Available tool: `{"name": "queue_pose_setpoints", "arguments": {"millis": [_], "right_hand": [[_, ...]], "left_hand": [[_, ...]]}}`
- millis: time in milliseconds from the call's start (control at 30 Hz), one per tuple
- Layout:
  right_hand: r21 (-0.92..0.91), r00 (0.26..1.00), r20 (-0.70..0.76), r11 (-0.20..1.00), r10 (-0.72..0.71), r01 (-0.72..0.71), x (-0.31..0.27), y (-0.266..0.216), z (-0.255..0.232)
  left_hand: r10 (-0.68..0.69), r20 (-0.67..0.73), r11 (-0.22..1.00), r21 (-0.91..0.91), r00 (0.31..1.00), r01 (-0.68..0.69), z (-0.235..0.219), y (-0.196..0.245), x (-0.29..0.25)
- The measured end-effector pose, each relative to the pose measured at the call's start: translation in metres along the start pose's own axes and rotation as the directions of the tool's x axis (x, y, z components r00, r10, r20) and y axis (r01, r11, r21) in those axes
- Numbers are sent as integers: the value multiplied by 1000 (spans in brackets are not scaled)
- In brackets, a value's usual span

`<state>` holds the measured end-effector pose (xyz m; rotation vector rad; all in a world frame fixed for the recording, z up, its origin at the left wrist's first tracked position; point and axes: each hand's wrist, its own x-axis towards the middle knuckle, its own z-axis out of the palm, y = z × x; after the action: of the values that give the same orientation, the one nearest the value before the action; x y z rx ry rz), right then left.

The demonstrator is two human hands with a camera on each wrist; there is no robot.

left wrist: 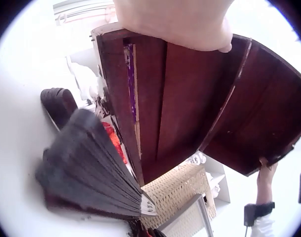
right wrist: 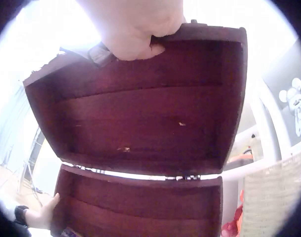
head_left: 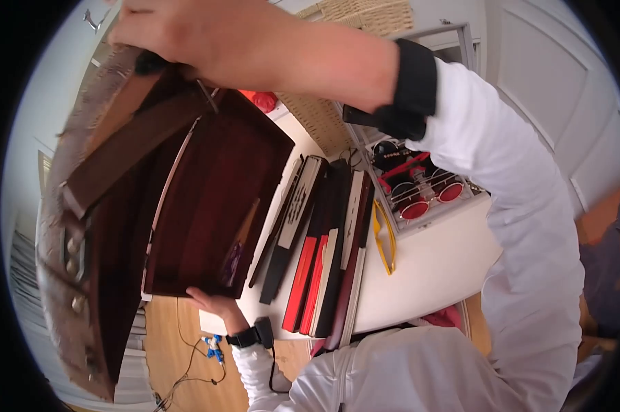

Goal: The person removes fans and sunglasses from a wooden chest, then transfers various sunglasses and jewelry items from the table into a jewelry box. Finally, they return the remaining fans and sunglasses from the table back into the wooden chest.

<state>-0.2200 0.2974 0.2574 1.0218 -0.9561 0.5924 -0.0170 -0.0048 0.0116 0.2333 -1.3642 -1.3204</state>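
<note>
A dark red-brown wooden chest [head_left: 207,199] hangs open and tilted above the left of the table, its hollow inside showing. My right hand [head_left: 207,41] grips the rim of its lid [right wrist: 140,113], fingers curled over the edge. Low on the other half, my left hand [head_left: 217,302] holds the side wall; in the left wrist view the left hand [left wrist: 175,22] covers part of the rim and its fingertips are mostly hidden. A purple strip [left wrist: 131,84] lies along the inside of that half. Hinges [right wrist: 182,177] join the two halves.
Several long black, red and white pieces, like folded fans [head_left: 317,261], lie on the white table [head_left: 419,268]. Beside them are yellow glasses [head_left: 385,240] and a grey case [head_left: 426,223] holding red round sunglasses [head_left: 414,209]. Woven baskets [head_left: 317,120] stand behind. A blue-white figure [head_left: 214,348] is on the floor.
</note>
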Motion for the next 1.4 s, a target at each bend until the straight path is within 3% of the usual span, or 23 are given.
{"name": "queue_pose_setpoints", "arguments": {"millis": [67, 133, 167, 200, 233, 300, 333, 433, 533, 600, 733, 800, 867, 900, 933, 1000, 1033, 1067, 1133, 1200, 1267, 1333, 1400], "right_hand": [[-39, 996, -91, 999, -2, -2, 11, -1, 6], [-74, 999, -37, 997, 3, -6, 9, -8, 9], [-76, 998, -62, 997, -32, 28, 11, -9, 19], [-90, 994, -83, 994, -71, 64, 8, -10, 28], [-79, 999, -46, 997, -8, 4, 7, -13, 28], [-75, 998, -58, 997, -14, 10, 19, -11, 24], [-36, 998, -65, 999, 14, -17, 24, -16, 22], [-1, 999, 11, 999, 42, -42, 26, -22, 35], [-24, 998, 54, 1000, 15, -13, 11, -9, 78], [-19, 943, 316, 994, 106, -105, 3, -9, 101], [-65, 922, 387, 998, 20, 6, 3, -17, 140], [-108, 848, 530, 994, 32, 30, -8, -21, 156], [-42, 831, 556, 999, 15, 9, -40, -16, 186], [-45, 823, 567, 999, 32, -8, -51, -17, 197], [-50, 814, 578, 998, 47, -22, -62, -18, 208], [-89, 779, 623, 996, 71, -20, -78, -20, 222], [-103, 780, 621, 995, 77, -16, -87, -22, 225], [-40, 750, 657, 997, 78, -69, -96, -21, 229], [-33, 725, 681, 993, 104, -111, -113, -18, 236], [-49, 730, 675, 994, 107, -100, -134, -14, 240], [-83, 666, 730, 987, 153, -135, -146, -10, 240], [-129, 645, 740, 981, 192, -144, -155, -5, 242], [-180, 611, 762, 976, 216, -120, -163, 0, 240]], "left_hand": [[-25, 29, 997, -77, 999, 27, 13, 6, -4], [-51, -139, 999, 6, 989, 52, 14, 7, -4], [-33, -272, 973, 210, 962, 93, 12, 7, -1], [29, -191, 960, 280, 981, 26, 11, 11, 1], [-5, -149, 986, 166, 989, 30, -1, 7, 9], [-30, -69, 999, -35, 997, 28, 3, 15, 8], [15, 67, 978, -208, 998, -1, -13, 2, 18], [-84, -80, 996, -23, 993, 83, -9, 8, 33], [-98, 35, 994, -45, 995, 100, 4, -4, 52], [-155, 76, 985, -63, 985, 159, -1, -27, 66], [-218, 200, 970, -66, 955, 235, -10, -64, 79], [-287, 185, 949, -78, 940, 305, -15, -87, 88], [-439, 222, 890, -25, 870, 455, -21, -120, 100], [-475, 109, 880, 47, 873, 473, -24, -134, 104], [-473, 100, 881, 30, 875, 473, -23, -135, 106], [-499, 53, 826, 330, 865, 456, -15, -131, 111], [-461, -18, 819, 376, 887, 433, -29, -173, 122], [-463, -27, 823, 357, 886, 441, -24, -169, 124], [-484, 52, 725, 583, 874, 367, -17, -160, 129], [-442, 60, 743, 584, 895, 328, -19, -182, 135], [-473, 208, 785, 541, 856, 302, -7, -187, 137], [-429, 198, 792, 552, 882, 261, 4, -200, 141], [-452, 279, 727, 666, 847, 168, 11, -217, 152]]}}
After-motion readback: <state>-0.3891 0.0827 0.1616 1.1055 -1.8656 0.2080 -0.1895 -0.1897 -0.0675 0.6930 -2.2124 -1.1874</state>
